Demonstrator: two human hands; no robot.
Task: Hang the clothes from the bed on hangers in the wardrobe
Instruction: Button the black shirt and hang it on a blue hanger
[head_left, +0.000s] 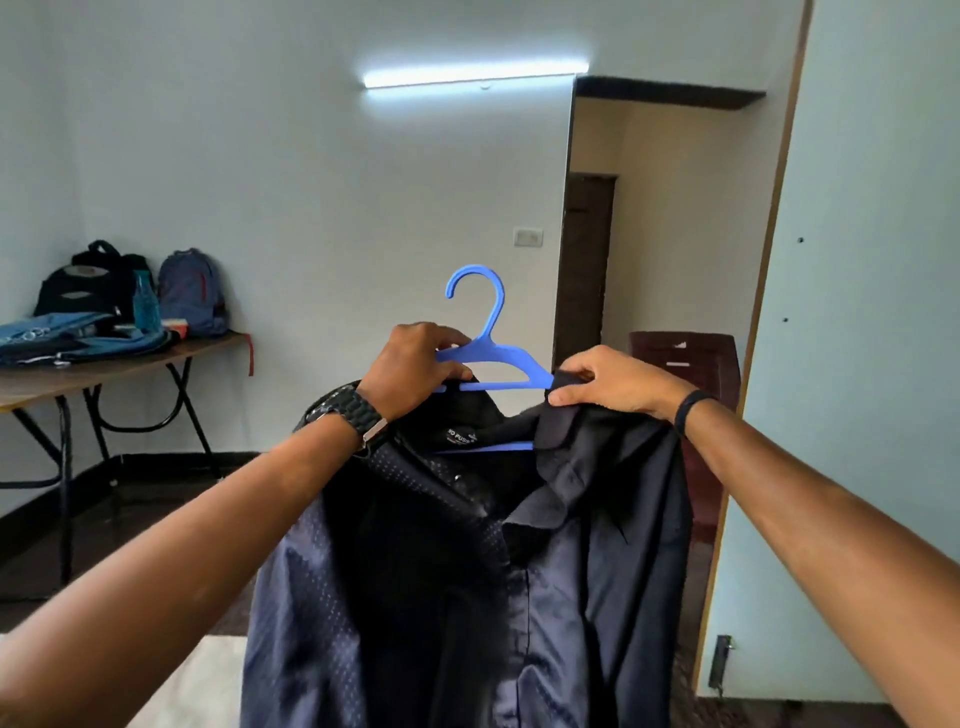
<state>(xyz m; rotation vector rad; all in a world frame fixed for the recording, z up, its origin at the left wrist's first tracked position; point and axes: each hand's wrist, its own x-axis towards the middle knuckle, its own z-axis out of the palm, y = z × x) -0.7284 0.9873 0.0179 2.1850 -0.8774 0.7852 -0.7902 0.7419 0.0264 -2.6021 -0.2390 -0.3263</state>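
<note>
I see a white-walled room with a lit tube light (475, 77); at far left, backpacks (192, 291) sit on a folding table (130, 364). Near centre hangs a dark navy shirt (467, 571) on a blue hanger (491, 358). My left hand (415, 369) grips the hanger; my right hand (613, 382) pinches the collar.

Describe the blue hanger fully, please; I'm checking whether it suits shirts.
The blue hanger looks like moulded plastic, with a curved open hook on top, sloping shoulders and a straight crossbar. It is held upright in mid-air. The left hand grips its left shoulder; the right hand pinches the dark navy shirt's collar at its right end. The shirt drapes over it, hiding its lower part.
</note>
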